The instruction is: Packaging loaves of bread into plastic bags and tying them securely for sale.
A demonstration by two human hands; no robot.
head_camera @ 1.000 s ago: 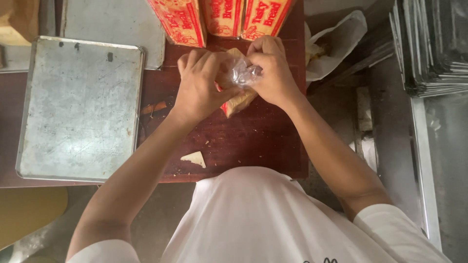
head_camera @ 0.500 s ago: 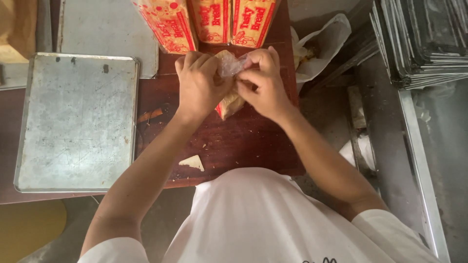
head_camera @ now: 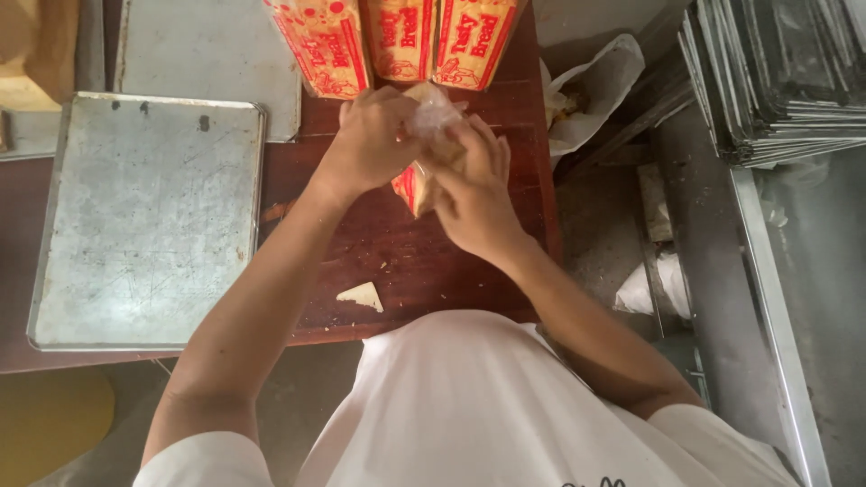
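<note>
Both hands meet over a bagged loaf of bread standing on the dark red wooden table. My left hand grips the bunched clear plastic at the top of the bag. My right hand wraps around the bag's neck and side just below it. The loaf's red and yellow wrapper shows between my hands. Most of the loaf is hidden behind my fingers.
Three more bagged loaves stand in a row at the table's far edge. A bare metal baking tray lies to the left, another behind it. A bread scrap lies near me. Stacked trays sit at the right.
My right hand has slid from the top of the bag down to its neck and side. My left hand stays clamped on the gathered plastic.
</note>
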